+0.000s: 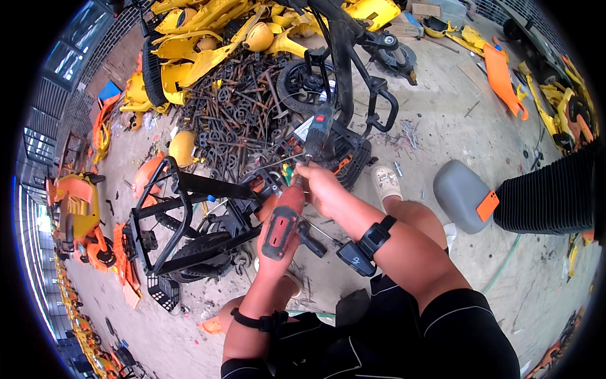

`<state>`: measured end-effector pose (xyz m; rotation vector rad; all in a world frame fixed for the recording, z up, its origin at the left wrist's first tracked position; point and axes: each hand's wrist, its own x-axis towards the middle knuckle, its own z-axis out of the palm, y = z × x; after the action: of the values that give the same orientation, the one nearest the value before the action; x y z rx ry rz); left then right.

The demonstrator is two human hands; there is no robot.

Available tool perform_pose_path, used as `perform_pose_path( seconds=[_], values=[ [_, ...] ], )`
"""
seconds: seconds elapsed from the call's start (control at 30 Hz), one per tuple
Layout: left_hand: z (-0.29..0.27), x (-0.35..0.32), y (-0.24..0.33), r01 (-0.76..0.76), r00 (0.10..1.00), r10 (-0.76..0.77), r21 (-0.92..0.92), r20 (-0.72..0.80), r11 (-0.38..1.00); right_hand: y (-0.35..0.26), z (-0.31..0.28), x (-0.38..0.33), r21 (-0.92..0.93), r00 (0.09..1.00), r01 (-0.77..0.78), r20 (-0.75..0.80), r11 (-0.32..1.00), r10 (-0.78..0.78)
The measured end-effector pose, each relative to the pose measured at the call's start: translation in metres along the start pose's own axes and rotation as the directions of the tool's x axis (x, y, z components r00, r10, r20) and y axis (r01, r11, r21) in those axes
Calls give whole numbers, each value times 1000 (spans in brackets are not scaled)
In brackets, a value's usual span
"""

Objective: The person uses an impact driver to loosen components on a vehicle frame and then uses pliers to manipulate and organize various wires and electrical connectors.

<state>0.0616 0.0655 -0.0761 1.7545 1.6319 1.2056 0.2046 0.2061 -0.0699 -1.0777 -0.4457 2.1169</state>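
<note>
My left hand (270, 258) is closed around a red and black power drill (283, 226), its nose pointing away from me. At the drill's front end, my right hand (315, 182) has its fingers pinched together; what they hold is hidden. Just beyond lies a second power tool (319, 134), dark grey with a red patch. Both hands are over the black frame (237, 189) of a scooter or bike, lying on the floor with its tubes spread to the left. Below the right wrist are a black boxy pack (355, 258) and a black handle (312, 243).
Rusty metal parts (233, 107) are heaped ahead, with yellow plastic panels (196, 57) behind. A black upright frame (344, 63) stands close in front. At right are a grey seat (459, 196), an orange phone (487, 206) and stacked black bins (546, 192). Loose bolts (399, 169) litter the floor.
</note>
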Motion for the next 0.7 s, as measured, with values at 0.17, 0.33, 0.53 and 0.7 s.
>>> perform_pose_path(
  seconds=[0.17, 0.33, 0.53, 0.7],
  values=[
    [6, -5, -2, 193, 981, -190, -150, 32, 970, 1, -8, -5, 59, 994, 24, 108, 998, -30],
    [4, 2, 26, 87, 995, -80, -106, 65, 991, -12, -16, -14, 111, 995, -23, 96, 994, 12],
    [13, -1, 20, 290, 956, -275, -182, 103, 939, -16, -28, -25, 53, 980, 43, 191, 998, -52],
    [21, -2, 29, 309, 951, -301, -242, 68, 920, -14, -31, -25, 85, 972, 152, 167, 985, -164]
  ],
)
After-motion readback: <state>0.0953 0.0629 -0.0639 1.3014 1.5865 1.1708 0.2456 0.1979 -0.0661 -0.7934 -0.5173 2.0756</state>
